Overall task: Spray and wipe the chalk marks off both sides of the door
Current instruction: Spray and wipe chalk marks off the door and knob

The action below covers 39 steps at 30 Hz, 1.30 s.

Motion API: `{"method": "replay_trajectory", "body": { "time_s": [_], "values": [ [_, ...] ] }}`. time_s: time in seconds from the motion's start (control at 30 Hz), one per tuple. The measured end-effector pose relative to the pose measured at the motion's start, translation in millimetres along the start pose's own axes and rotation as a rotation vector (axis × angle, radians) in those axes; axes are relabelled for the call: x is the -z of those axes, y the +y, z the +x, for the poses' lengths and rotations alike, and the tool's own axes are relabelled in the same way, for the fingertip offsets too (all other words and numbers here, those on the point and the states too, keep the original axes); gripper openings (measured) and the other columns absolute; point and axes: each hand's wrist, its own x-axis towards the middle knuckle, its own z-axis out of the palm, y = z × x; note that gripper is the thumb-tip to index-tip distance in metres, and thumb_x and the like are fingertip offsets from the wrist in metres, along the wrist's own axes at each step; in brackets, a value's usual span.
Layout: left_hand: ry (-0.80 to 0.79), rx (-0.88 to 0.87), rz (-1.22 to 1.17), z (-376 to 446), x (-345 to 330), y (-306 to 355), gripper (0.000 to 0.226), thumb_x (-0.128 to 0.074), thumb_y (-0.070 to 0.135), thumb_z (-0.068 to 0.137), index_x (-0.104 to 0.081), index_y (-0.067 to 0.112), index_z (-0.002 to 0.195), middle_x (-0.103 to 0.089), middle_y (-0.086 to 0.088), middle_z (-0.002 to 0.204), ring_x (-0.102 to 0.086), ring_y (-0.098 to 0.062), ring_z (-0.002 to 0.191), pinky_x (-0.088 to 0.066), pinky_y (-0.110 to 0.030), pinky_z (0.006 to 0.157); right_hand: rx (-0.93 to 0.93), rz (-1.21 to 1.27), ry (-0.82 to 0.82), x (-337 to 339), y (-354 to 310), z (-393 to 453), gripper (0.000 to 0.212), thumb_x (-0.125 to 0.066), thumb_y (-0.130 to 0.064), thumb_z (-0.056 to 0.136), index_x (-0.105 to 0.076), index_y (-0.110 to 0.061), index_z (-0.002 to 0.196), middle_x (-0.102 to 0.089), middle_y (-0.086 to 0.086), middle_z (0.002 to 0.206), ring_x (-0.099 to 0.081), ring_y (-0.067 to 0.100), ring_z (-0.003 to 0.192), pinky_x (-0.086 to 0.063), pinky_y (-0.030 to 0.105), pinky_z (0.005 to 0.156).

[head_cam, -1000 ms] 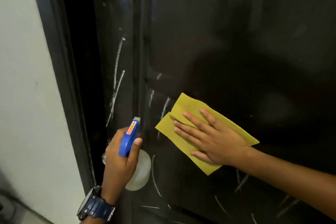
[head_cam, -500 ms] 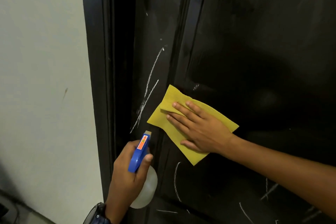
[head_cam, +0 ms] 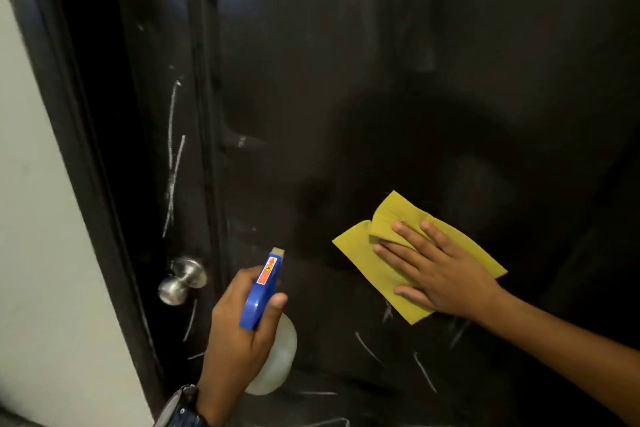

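While flat right fingers [head_cam: 408,250] half-hide the cloth [head_cam: 360,250], left fingers [head_cam: 277,302] grip the sprayer [head_cam: 259,295].

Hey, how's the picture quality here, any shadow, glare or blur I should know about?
Head view: dim light; a broad shadow darkens the door above the yellow cloth; faint bluish sheen near the top; bright highlight on the door knob; wide-angle bending leans the door frame; chalk marks slightly soft.

yellow cloth [head_cam: 360,250] and right hand [head_cam: 440,274] slid rightward, door knob [head_cam: 181,281] now visible
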Motion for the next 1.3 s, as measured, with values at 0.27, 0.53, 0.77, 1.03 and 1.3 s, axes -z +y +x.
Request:
{"method": "replay_trajectory", "body": {
  "time_s": [0.27,0.53,0.77,1.03,1.3],
  "values": [
    [-0.069,0.042,-0.105,-37,-117,84,0.052,-0.042,0.068,0.094,-0.062,0.022,0.107,-0.062,0.014,0.09,-0.064,-0.008,0.08,-0.043,-0.008,0.07,-0.521,0.139,-0.037,-39,16,-166,0.085,-0.028,-0.067,0.095,-0.016,-0.014,0.161,-0.007,0.005,0.169,-0.006,0.033,0.155,-0.009,0.058,0.122],
    [-0.067,0.017,-0.146,-46,-161,111,0.038,-0.04,0.07,0.093,-0.056,0.037,0.105,-0.06,0.016,0.088,-0.061,-0.009,0.072,-0.043,-0.008,0.063,-1.007,0.411,-0.041,-52,-34,-201,0.088,-0.038,-0.061,0.093,-0.01,-0.008,0.158,0.004,0.009,0.169,0.0,0.039,0.154,-0.003,0.061,0.122],
    [-0.058,-0.019,-0.131,-40,-142,100,0.043,-0.04,0.07,0.094,-0.056,0.033,0.108,-0.058,0.02,0.089,-0.061,-0.006,0.075,-0.043,-0.006,0.064,-1.105,0.523,-0.072,-53,-42,-205,0.086,-0.021,-0.066,0.098,-0.012,-0.006,0.158,0.002,0.013,0.168,0.002,0.038,0.154,-0.009,0.062,0.122],
    [-0.174,-0.055,-0.165,-25,-142,92,0.042,-0.041,0.065,0.096,-0.057,0.031,0.114,-0.06,0.023,0.094,-0.061,-0.001,0.077,-0.042,-0.006,0.068,-1.243,0.489,0.073,-51,-26,-176,0.089,-0.035,-0.059,0.098,0.005,-0.008,0.16,0.01,0.014,0.168,0.005,0.042,0.153,0.001,0.061,0.122],
    [-0.438,0.002,-0.165,-57,-181,49,0.05,-0.044,0.07,0.092,-0.057,0.03,0.118,-0.062,0.016,0.098,-0.064,-0.007,0.09,-0.045,-0.01,0.075,-1.307,0.573,-0.157,-73,-107,-189,0.081,-0.029,-0.059,0.1,-0.023,0.004,0.151,-0.016,0.03,0.16,-0.019,0.054,0.145,-0.014,0.066,0.119]
  ]
}}
